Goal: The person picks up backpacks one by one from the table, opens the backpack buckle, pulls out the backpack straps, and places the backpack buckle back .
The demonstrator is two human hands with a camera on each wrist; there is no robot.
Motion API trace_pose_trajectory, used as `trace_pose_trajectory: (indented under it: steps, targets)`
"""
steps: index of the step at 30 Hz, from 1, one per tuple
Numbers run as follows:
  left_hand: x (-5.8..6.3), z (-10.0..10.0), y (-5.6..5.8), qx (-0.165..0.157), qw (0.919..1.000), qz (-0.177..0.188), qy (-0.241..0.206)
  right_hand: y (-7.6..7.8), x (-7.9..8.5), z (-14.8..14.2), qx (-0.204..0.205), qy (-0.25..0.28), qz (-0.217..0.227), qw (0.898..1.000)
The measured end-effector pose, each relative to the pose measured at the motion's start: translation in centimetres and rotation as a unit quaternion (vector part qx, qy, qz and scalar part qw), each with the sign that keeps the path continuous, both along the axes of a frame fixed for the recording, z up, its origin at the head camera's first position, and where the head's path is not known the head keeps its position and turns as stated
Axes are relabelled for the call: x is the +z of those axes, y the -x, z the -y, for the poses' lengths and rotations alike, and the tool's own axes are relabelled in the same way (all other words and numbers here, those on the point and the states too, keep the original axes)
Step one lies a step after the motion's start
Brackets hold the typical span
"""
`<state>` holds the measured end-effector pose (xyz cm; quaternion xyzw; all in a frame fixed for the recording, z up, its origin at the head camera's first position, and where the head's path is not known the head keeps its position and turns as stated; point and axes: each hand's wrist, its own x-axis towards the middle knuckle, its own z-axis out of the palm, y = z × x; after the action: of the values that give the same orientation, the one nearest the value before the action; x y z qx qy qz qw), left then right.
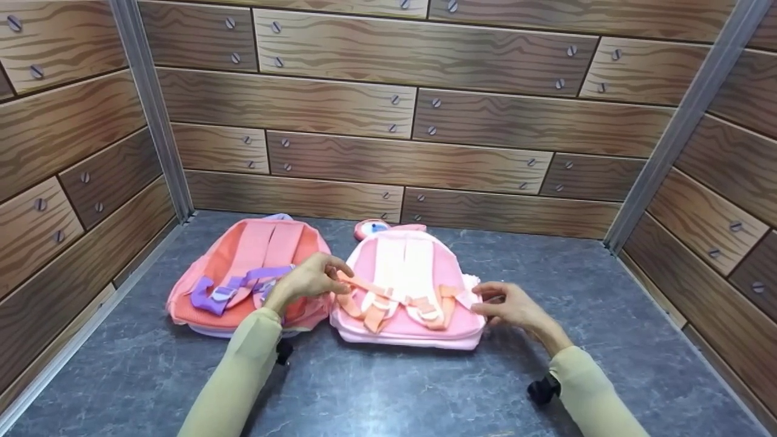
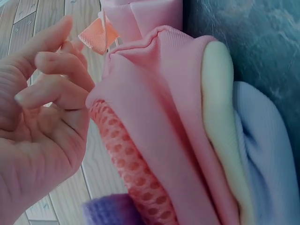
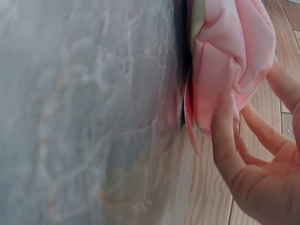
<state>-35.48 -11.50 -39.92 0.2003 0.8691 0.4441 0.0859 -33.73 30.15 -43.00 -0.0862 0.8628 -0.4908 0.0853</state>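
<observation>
A light pink backpack (image 1: 405, 340) lies on its front with its straps up. Its orange webbing (image 1: 373, 315) is bunched over the lower part of the back. My left hand (image 1: 312, 279) hovers at the pack's left edge, by the webbing, its fingers loosely bent with nothing visible between them. At the opposite side my right hand (image 1: 513, 309) touches the pack's edge. In the right wrist view, spread fingers (image 3: 225, 140) rest against the pink side fabric (image 3: 215, 70). To the left lies a coral backpack (image 1: 200, 273) with purple webbing (image 1: 209, 300), partly behind my left forearm.
Both packs lie side by side on a dark grey marbled tabletop (image 1: 376, 394). A red ornament with an eye-like spot (image 1: 371, 227) sticks out behind the light pink pack. Wood-patterned panels (image 1: 425, 109) enclose the back and sides, joined by grey metal posts (image 1: 155, 109).
</observation>
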Motion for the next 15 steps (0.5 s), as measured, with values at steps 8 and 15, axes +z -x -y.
trace_pose_trajectory:
  steps: [8,15]
  targets:
    - [-0.1,-1.3,0.0,0.016,0.9989,-0.024,-0.037,-0.1,1.0,1.9,-0.055,0.042,-0.078,0.995]
    - [0.0,-3.6,0.1,0.012,0.9966,-0.058,-0.058,-0.6,1.9,5.1,-0.024,0.083,-0.092,0.992]
